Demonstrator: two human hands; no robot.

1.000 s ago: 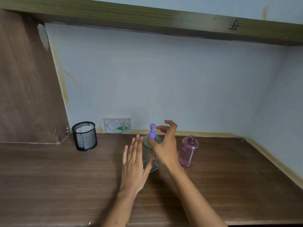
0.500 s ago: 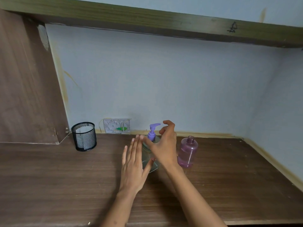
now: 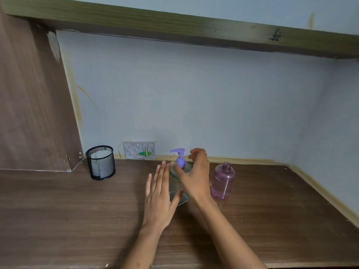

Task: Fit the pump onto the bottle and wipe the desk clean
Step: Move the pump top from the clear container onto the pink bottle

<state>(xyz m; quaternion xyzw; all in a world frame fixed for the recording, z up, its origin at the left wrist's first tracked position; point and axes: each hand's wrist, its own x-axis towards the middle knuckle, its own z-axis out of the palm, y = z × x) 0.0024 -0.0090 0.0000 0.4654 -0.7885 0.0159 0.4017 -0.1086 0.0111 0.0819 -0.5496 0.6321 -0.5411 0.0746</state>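
The purple pump (image 3: 179, 156) is sitting on the clear bottle (image 3: 175, 183), which is standing on the desk (image 3: 77, 206) near the wall, and your right hand (image 3: 194, 175) is curling round the pump's collar with thumb and fingers, its nozzle pointing left. Your left hand (image 3: 160, 195) is lying flat against the bottle's left side, fingers straight, thumb touching its front. A pink bottle (image 3: 222, 181) is standing uncapped just right of your right hand, and a mesh cup (image 3: 101, 163) is sitting well to the left.

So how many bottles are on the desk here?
2: a clear bottle with the purple pump, between both hands, and an uncapped pink bottle just right of it. None appear hidden.
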